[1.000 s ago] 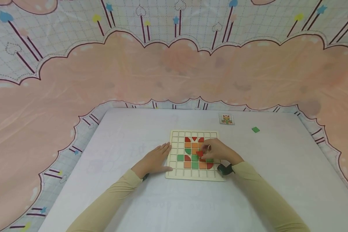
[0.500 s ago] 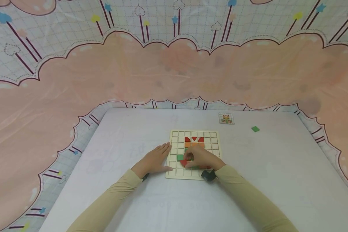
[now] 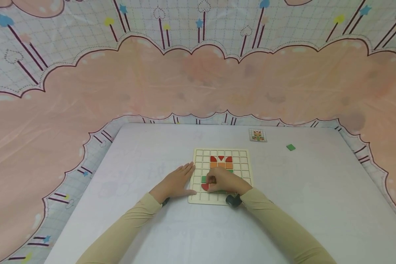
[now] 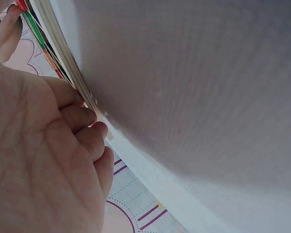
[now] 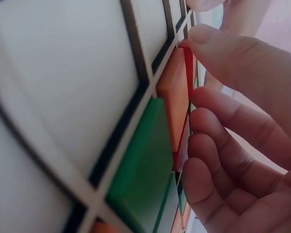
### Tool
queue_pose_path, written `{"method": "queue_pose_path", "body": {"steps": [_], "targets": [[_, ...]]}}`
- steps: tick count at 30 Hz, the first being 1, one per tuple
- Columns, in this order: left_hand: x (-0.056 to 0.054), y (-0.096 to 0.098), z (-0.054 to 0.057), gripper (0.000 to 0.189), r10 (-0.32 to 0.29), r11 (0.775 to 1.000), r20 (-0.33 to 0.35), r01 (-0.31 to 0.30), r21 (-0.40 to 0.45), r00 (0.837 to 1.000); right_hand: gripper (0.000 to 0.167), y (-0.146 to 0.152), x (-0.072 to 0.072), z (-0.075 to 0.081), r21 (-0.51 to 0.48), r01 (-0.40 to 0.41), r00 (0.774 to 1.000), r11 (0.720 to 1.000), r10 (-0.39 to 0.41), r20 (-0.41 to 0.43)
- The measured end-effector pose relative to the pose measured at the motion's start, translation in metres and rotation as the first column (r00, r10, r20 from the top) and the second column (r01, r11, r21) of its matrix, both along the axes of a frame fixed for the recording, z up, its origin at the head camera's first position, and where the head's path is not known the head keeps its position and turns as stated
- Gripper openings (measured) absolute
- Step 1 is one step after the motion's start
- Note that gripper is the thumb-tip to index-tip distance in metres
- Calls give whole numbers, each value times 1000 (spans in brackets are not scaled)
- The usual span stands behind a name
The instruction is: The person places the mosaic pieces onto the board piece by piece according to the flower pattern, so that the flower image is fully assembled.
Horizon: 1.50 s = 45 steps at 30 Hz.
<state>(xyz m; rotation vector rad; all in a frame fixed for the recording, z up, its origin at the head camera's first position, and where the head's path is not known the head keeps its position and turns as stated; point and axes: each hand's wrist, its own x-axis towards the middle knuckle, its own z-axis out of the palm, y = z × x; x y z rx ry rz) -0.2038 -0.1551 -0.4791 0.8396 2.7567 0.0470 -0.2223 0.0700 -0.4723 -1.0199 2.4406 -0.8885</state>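
A pale wooden grid board [image 3: 244, 198] lies on the white table, with red, orange and green tiles set in its squares. My left hand [image 3: 175, 183] rests at the board's left edge, fingers extended and thumb over its lower left corner. Over the lower middle of the board, my right hand [image 3: 223, 180] holds a red rounded tile [image 3: 204, 187] at the square below a green tile [image 3: 203, 179]. In the right wrist view, thumb and fingers are at the red tile [image 5: 188, 65], beside an orange tile [image 5: 173, 97]. My right hand hides several tiles.
A small pattern card [image 3: 257, 135] lies behind the board to the right. Farther right is a loose green tile [image 3: 290, 147]. A patterned cloth [image 3: 198, 84] hangs behind the white table [image 3: 145, 146].
My right hand has carried the red tile leftward and down across the board to its lower left part, moving only slightly in the last half second. My left hand has stayed in place.
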Motion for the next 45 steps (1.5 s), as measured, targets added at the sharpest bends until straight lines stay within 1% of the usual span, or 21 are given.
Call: {"method": "queue_pose_path", "body": {"steps": [5, 13, 18, 21, 26, 29, 33, 36, 40, 45], "targets": [[-1, 0, -1, 94, 1, 1000, -4, -1, 8, 1000, 7, 1, 0, -1, 4, 12, 1000, 1000, -12, -4], [0, 0, -1, 94, 0, 1000, -3, 0, 9, 1000, 7, -1, 2, -4, 35, 36, 998, 999, -34, -50], [0, -1, -2, 94, -7, 1000, -4, 7, 11, 1000, 8, 5, 2, -4, -6, 46, 999, 999, -46, -4], [0, -1, -2, 94, -6, 1000, -3, 6, 4, 1000, 12, 11, 0, -5, -25, 55, 998, 998, -55, 23], [1, -1, -2, 95, 5, 1000, -3, -5, -3, 1000, 22, 23, -4, -4, -49, 60, 998, 997, -59, 31], [1, 0, -2, 95, 9, 1000, -2, -9, 4, 1000, 23, 32, -7, -1, -70, 69, 997, 995, -66, 38], [1, 0, -1, 95, 12, 1000, 0, -12, 11, 1000, 22, 49, -10, 5, -93, 102, 994, 991, -96, 61], [1, 0, -1, 95, 12, 1000, 0, -12, 12, 1000, 22, 66, -13, 10, -119, 105, 994, 987, -103, 29], [1, 1, 0, 95, 12, 1000, 0, -12, 11, 1000, 21, 90, -19, 21, -146, 111, 993, 983, -114, -17], [1, 1, 0, 95, 15, 1000, 1, -15, 11, 1000, 25, 124, -29, 34, -135, 179, 983, 975, -182, -12]]}}
